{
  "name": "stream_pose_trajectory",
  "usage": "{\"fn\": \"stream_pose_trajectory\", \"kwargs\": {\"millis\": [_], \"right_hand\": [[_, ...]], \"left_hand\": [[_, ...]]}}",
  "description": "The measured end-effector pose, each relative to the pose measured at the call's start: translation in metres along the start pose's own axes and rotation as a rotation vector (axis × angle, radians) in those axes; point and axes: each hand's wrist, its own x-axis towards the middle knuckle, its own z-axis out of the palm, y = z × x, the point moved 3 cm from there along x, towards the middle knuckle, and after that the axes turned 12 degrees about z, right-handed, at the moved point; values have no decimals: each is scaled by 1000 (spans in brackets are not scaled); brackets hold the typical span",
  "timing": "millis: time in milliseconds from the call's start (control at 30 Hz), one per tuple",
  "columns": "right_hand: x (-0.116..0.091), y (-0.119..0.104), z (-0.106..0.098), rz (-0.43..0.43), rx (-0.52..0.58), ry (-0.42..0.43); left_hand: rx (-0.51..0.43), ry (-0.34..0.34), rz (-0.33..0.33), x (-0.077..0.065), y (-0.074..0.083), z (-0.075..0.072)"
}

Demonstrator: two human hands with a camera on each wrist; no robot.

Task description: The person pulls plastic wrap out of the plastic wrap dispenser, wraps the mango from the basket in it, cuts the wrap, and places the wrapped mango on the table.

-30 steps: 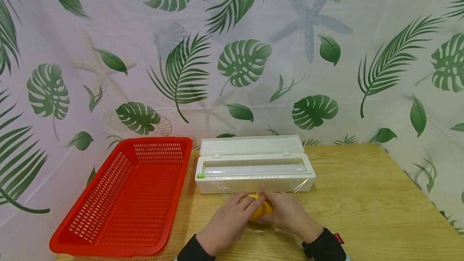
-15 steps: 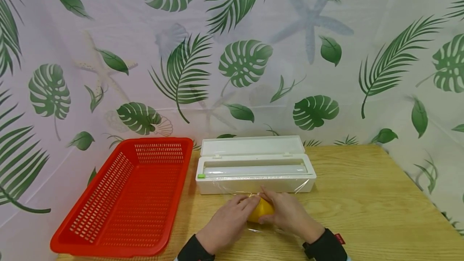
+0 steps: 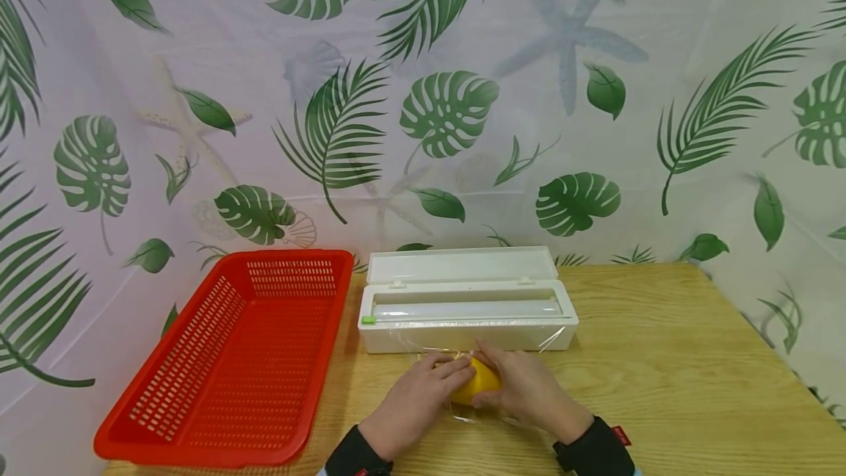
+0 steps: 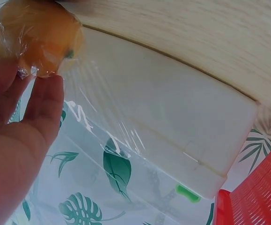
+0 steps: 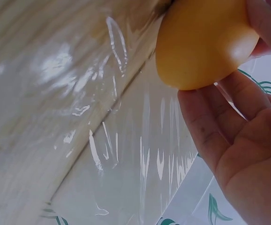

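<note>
Fruit (image 3: 485,380) is held by both hands at lower centre of the head frame, just in front of the white box (image 3: 378,341). Its yellow skin is partly covered by the fingers. Left hand (image 3: 423,391): fingers are curved against the fruit from the left; grip narrowed on it. Right hand (image 3: 526,386): fruit is clasped from the right between thumb and fingers; grip likewise closed around it.

Clear film (image 5: 98,103) is seen stretched over the front of the box and down toward the hands. In the left wrist frame the fruit is placed at upper left, with film creased over it and bunched at the fingertips (image 4: 51,86). In the right wrist frame the fruit is located at upper right, and the film is spread across the left half.

Box is set at centre of the head frame, lid (image 3: 463,266) tipped back; a pale roll (image 3: 465,309) is contained within. A green tab (image 3: 369,320) is noted at its left front corner. The red basket (image 3: 320,380) is positioned at lower left, apart from the hands. Both are carried by the wooden surface (image 3: 667,358). A leaf-printed sheet (image 3: 489,189) is hung behind. Black cuffs (image 3: 595,450) are worn at both wrists.
</note>
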Motion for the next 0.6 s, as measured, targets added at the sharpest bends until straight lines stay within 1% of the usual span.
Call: {"fn": "stream_pose_trajectory", "kwargs": {"millis": [100, 300, 467, 600], "right_hand": [[0, 0, 0, -1, -2, 0], [-1, 1, -1, 12, 10, -9], [0, 2, 0, 12, 18, -13], [-1, 2, 1, 1, 17, -3]], "left_hand": [[11, -13, -12, 0, 0, 1], [2, -34, -35, -2, -1, 1], [5, -17, -20, -2, -1, 1], [13, -18, -16, -2, 0, 0]]}}
